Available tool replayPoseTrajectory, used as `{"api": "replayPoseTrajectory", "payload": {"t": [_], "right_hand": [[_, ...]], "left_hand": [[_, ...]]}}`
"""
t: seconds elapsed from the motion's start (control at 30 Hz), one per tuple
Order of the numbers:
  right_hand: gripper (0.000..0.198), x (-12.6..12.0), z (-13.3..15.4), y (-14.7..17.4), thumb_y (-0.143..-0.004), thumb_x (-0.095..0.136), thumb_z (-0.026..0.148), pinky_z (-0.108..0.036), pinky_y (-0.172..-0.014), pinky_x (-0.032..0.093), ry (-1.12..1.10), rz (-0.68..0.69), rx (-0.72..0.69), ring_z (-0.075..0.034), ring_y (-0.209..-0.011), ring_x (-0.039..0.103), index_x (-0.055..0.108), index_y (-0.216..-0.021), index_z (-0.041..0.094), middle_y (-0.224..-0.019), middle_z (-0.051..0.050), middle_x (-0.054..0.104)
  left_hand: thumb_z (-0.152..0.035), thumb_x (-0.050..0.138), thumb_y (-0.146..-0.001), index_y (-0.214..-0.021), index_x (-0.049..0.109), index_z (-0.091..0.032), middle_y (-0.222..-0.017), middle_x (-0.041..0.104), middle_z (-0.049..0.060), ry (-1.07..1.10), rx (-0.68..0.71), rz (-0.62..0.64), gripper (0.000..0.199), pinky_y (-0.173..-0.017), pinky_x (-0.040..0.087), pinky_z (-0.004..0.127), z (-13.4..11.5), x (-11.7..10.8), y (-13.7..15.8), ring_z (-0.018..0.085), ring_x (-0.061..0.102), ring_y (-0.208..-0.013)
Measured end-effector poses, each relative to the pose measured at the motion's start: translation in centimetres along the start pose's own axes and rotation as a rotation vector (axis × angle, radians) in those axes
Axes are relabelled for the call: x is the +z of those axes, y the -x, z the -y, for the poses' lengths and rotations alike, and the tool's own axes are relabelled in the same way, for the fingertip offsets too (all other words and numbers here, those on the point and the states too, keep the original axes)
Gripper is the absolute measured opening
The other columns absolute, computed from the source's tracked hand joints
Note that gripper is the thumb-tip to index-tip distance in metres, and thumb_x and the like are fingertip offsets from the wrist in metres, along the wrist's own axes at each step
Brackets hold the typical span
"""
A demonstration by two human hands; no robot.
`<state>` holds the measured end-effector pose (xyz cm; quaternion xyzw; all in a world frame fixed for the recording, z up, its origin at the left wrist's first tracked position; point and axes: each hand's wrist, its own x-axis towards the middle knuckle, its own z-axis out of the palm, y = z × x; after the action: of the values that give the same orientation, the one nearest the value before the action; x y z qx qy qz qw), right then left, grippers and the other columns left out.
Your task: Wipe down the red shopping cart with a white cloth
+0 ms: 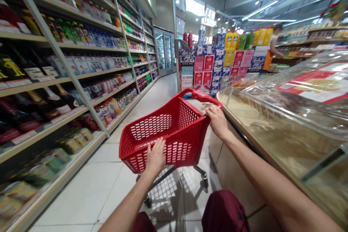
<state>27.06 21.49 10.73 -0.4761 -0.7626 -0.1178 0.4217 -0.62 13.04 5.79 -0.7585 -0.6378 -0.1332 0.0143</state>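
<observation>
A red plastic shopping cart with perforated sides stands in front of me, its basket holding nothing that I can see. On the near side of the basket rests my left hand, its fingertips hooked at the rim. Up by the cart's handle, my right hand presses a crumpled pale cloth against the rear corner of the rim. Part of the cloth is hidden under the fingers.
Shelves of bottles and cans line the left side. A glass-edged display counter with clear plastic packs runs close along the right. Stacked drink cartons stand ahead, glass-door coolers beyond. Another person stands at the back right.
</observation>
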Motion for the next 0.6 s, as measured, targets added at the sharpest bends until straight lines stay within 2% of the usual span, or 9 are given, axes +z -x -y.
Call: {"api": "replayPoseTrajectory", "payload": {"t": [0.07, 0.17, 0.3, 0.4, 0.5, 0.6], "right_hand": [[0.029, 1.1, 1.5, 0.6, -0.085, 0.036, 0.019, -0.04, -0.102, 0.027, -0.007, 0.043, -0.048, -0.018, -0.112, 0.041, 0.062, -0.095, 0.021, -0.104, -0.006, 0.059], [0.026, 2.3, 3.2, 1.6, -0.084, 0.039, 0.02, -0.035, -0.098, 0.032, -0.023, 0.099, -0.117, -0.016, -0.111, 0.043, 0.061, -0.098, 0.023, -0.108, -0.002, 0.059], [0.032, 1.4, 2.1, 1.1, -0.083, 0.035, 0.013, -0.045, -0.096, 0.03, 0.129, 0.112, -0.074, -0.025, -0.115, 0.039, 0.057, -0.106, 0.013, -0.116, -0.014, 0.054], [0.034, 1.4, 2.1, 0.7, -0.08, 0.037, 0.011, -0.045, -0.094, 0.03, 0.248, 0.16, -0.08, -0.027, -0.115, 0.038, 0.055, -0.109, 0.012, -0.117, -0.015, 0.052], [0.033, 2.7, 3.9, 1.0, -0.08, 0.04, 0.014, -0.046, -0.097, 0.026, 0.133, 0.21, -0.121, -0.028, -0.118, 0.034, 0.054, -0.11, 0.013, -0.123, -0.014, 0.047], [0.024, 3.4, 4.7, 0.6, -0.08, 0.046, 0.023, -0.041, -0.095, 0.031, -0.086, 0.235, -0.101, -0.025, -0.109, 0.043, 0.059, -0.099, 0.016, -0.115, -0.012, 0.053]], "left_hand": [[-0.002, 0.031, -0.065, -0.124, 0.039, -0.012, -0.135, 0.034, 0.008, -0.001, -0.002, -0.003, 0.06, -0.102, 0.021, 0.048, 0.0, 0.0, 0.0, 0.019, 0.027, -0.126], [-0.002, 0.031, -0.065, -0.124, 0.038, -0.012, -0.135, 0.033, 0.008, 0.002, -0.005, 0.003, 0.06, -0.102, 0.021, 0.049, 0.0, -0.1, 0.1, 0.019, 0.027, -0.126], [-0.002, 0.032, -0.065, -0.124, 0.038, -0.013, -0.136, 0.032, 0.007, 0.024, -0.011, 0.009, 0.06, -0.103, 0.019, 0.048, -0.2, -0.2, 0.2, 0.018, 0.026, -0.126], [-0.003, 0.033, -0.066, -0.124, 0.038, -0.013, -0.136, 0.033, 0.007, 0.046, -0.028, 0.011, 0.059, -0.104, 0.018, 0.047, -0.5, -0.2, 0.3, 0.018, 0.026, -0.126], [-0.003, 0.033, -0.066, -0.124, 0.039, -0.013, -0.136, 0.033, 0.007, 0.053, -0.032, 0.016, 0.059, -0.104, 0.019, 0.047, -0.7, -0.2, 0.3, 0.017, 0.027, -0.126], [-0.002, 0.032, -0.066, -0.124, 0.039, -0.012, -0.136, 0.032, 0.007, 0.047, -0.024, 0.013, 0.059, -0.104, 0.019, 0.047, -0.7, -0.4, 0.4, 0.018, 0.027, -0.126]]}}
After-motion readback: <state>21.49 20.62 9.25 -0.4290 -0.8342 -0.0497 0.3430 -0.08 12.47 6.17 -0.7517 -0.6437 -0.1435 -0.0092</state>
